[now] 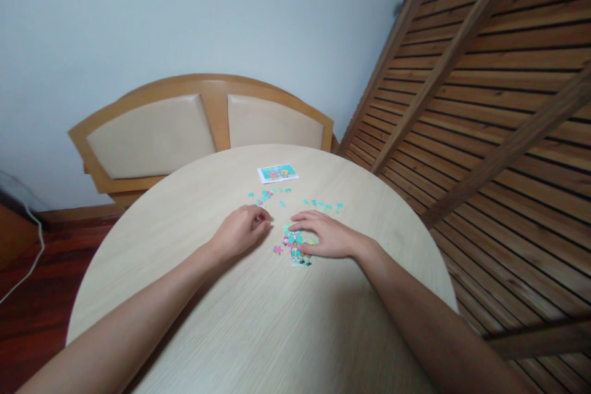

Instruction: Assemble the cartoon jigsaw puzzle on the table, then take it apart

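Note:
My left hand [240, 229] is above the table, its fingers curled in toward the thumb. A small pinkish bit shows at its fingertips, too small to make out. My right hand [330, 235] reaches over a partly joined jigsaw puzzle [296, 252] with its fingers apart, covering some of the upper right portion. Cartoon figures on a teal ground show on the joined part. Just left of it lies a loose pink puzzle piece [277, 250].
Loose teal and pink pieces [268, 196] lie beyond my left hand, and a row of teal pieces [321, 204] beyond my right. A printed picture sheet [277, 173] is farther back on the round table [221, 332]. Behind stand a padded headboard [152, 135] and slatted wooden frame [462, 104].

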A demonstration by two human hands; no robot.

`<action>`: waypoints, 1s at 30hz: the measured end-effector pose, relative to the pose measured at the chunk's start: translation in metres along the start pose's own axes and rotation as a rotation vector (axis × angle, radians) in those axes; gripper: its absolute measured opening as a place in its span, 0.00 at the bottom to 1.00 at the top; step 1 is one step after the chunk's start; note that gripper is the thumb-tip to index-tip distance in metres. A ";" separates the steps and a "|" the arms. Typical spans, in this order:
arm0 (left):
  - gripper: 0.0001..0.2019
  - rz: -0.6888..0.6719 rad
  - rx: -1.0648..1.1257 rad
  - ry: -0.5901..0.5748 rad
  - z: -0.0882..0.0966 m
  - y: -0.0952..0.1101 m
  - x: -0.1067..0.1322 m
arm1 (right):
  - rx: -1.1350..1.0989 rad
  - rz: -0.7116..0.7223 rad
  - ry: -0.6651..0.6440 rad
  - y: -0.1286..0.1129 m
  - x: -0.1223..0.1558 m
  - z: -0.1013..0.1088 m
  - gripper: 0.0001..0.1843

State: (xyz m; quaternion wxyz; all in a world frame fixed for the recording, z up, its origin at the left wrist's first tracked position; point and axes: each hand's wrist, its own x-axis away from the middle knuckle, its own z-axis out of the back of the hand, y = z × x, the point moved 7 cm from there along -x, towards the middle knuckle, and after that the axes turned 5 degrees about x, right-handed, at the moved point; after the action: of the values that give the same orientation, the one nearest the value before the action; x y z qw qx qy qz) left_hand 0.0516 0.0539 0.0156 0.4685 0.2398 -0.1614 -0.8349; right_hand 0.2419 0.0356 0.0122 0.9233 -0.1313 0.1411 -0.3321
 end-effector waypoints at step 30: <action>0.34 -0.030 -0.290 -0.135 -0.031 -0.031 -0.043 | 0.024 0.010 0.008 0.001 0.005 0.003 0.26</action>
State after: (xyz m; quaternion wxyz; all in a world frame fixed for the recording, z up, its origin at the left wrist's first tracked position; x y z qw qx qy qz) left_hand 0.0663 0.1050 -0.0151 0.4736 0.1155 -0.0666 -0.8706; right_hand 0.2474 0.0335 0.0133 0.9259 -0.1183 0.1418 -0.3297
